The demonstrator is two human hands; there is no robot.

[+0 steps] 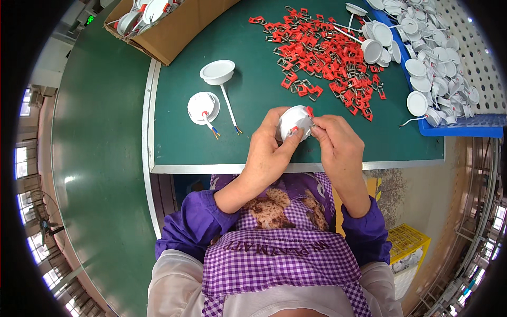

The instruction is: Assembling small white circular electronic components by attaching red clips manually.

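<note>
Over the table's front edge, my left hand (pixel 268 153) grips a round white downlight (pixel 291 119) with its fingers behind and its thumb across the front. Red clips show at the lamp's rim and under my left thumb. My right hand (pixel 338 145) pinches at a red-and-metal spring clip (pixel 310 112) on the lamp's right side; its fingertips partly hide the clip. To the left, one white downlight (pixel 199 105) lies with its cable and bare wire ends toward me. Another downlight (pixel 217 71) rests beside it, its cable trailing toward me.
A wide heap of red spring clips (pixel 327 55) covers the back right of the green table (pixel 179 145). Several white lamps (pixel 381 45) lie against it. A blue crate (pixel 475 127) of lamps stands at the right, a cardboard box (pixel 174 34) of lamps at the back left. A yellow basket (pixel 409 243) sits below right.
</note>
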